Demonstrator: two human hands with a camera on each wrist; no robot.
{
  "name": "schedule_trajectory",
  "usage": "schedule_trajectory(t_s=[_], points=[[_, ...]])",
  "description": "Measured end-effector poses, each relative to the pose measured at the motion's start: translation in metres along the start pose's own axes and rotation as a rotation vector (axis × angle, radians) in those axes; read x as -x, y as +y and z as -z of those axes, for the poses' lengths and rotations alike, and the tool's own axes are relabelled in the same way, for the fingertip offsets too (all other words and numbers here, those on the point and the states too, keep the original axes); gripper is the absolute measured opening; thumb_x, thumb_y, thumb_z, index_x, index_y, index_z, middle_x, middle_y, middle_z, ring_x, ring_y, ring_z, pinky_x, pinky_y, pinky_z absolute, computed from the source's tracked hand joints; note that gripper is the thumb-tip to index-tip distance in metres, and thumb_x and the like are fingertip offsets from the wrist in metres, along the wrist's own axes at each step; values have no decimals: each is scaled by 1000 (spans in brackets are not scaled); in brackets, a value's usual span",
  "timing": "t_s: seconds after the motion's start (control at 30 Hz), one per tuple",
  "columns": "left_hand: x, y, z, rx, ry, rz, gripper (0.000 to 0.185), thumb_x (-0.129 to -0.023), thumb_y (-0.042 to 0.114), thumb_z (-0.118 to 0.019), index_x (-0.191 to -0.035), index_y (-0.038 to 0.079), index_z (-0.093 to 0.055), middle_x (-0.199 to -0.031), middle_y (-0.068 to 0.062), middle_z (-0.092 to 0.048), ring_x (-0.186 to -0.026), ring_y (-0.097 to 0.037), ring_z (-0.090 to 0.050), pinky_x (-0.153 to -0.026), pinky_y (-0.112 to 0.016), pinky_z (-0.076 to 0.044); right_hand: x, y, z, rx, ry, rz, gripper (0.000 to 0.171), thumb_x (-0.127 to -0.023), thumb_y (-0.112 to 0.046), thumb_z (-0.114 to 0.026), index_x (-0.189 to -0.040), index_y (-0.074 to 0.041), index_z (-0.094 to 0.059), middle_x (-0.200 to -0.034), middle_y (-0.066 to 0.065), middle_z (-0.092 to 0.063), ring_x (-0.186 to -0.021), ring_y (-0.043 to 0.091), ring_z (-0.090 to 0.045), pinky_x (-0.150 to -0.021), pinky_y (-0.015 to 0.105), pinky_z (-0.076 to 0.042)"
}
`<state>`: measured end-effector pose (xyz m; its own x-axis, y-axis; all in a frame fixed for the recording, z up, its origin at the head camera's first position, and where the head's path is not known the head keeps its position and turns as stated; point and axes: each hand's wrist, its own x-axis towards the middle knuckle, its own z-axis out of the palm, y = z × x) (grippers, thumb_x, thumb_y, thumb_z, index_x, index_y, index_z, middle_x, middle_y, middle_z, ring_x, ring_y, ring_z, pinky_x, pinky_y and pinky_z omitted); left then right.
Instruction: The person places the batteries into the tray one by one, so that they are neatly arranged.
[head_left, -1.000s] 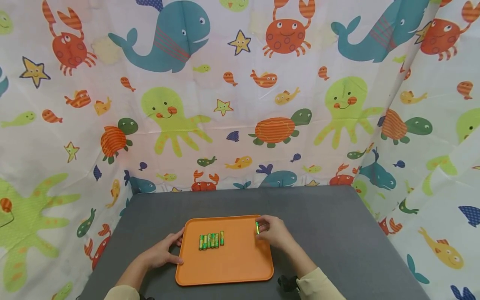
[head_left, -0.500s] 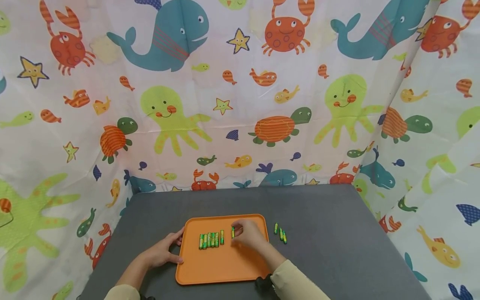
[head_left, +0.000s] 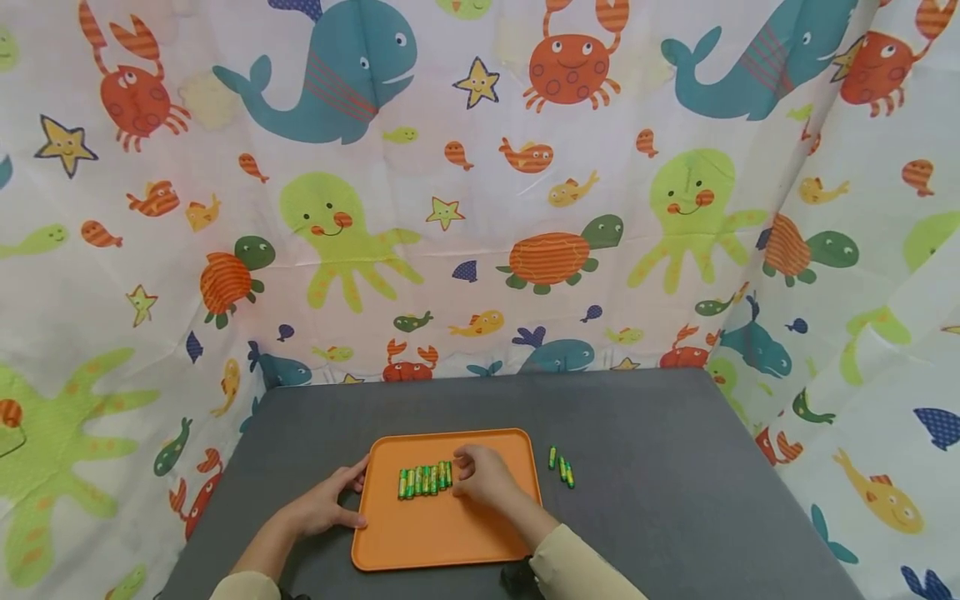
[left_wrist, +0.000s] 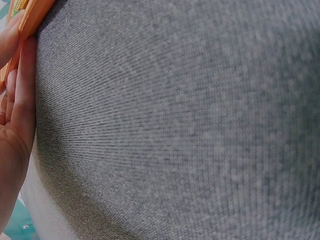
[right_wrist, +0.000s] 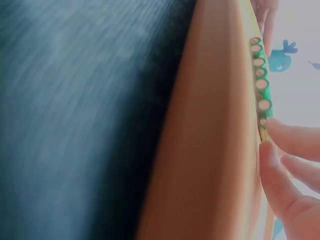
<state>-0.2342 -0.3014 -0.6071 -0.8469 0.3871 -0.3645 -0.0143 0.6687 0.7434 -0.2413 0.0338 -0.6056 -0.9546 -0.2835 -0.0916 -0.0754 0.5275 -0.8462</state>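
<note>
An orange tray lies on the grey table. My left hand holds its left edge, thumb and fingers at the rim; the left wrist view shows the fingers close against that rim. Several green-and-yellow batteries stand side by side in a row on the tray. At the row's right end, my right hand pinches the last battery between thumb and fingertips. In the right wrist view the battery ends form a line, and the thumb meets the nearest one.
Three loose batteries lie on the table just right of the tray. A curtain printed with sea animals surrounds the table at the back and sides.
My right hand has carried a battery leftward from the tray's right edge to the right end of the row. The left hand has stayed on the tray's left edge.
</note>
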Motion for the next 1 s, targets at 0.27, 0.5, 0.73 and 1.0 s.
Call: schedule_trajectory(t_s=[0.27, 0.5, 0.73, 1.0], points=[[1, 2, 1, -3, 6, 0, 114, -74, 37, -89, -163, 15, -20, -123, -8, -46, -114, -26, -44, -108, -61, -30, 12, 7, 22, -45, 61, 35, 52, -81, -3, -82, -130, -1, -63, -112, 14, -67, -94, 25, -66, -71, 32, -54], [0, -2, -2, 14, 3, 18, 115, -74, 40, -89, -163, 18, -20, -123, -7, -46, -116, -27, -43, -111, -65, -27, 31, 12, 51, -41, 127, 30, 53, -83, -6, -82, -132, -4, -63, -116, 15, -66, -98, 28, -66, -72, 32, -55], [2, 1, -2, 13, 4, 13, 114, -74, 37, -89, -163, 16, -20, -124, -8, -46, -115, -27, -43, -110, -64, -27, 47, 25, 81, -3, 227, 21, 48, -81, -4, -83, -126, -9, -68, -114, 15, -69, -92, 26, -66, -70, 30, -53], [2, 3, -1, 17, 2, -7, 115, -74, 36, -89, -163, 14, -20, -124, -8, -46, -115, -26, -44, -109, -61, -29, 64, 49, 110, 0, 275, -53, 53, -79, -3, -84, -128, -7, -66, -120, 13, -69, -97, 29, -66, -71, 34, -54]])
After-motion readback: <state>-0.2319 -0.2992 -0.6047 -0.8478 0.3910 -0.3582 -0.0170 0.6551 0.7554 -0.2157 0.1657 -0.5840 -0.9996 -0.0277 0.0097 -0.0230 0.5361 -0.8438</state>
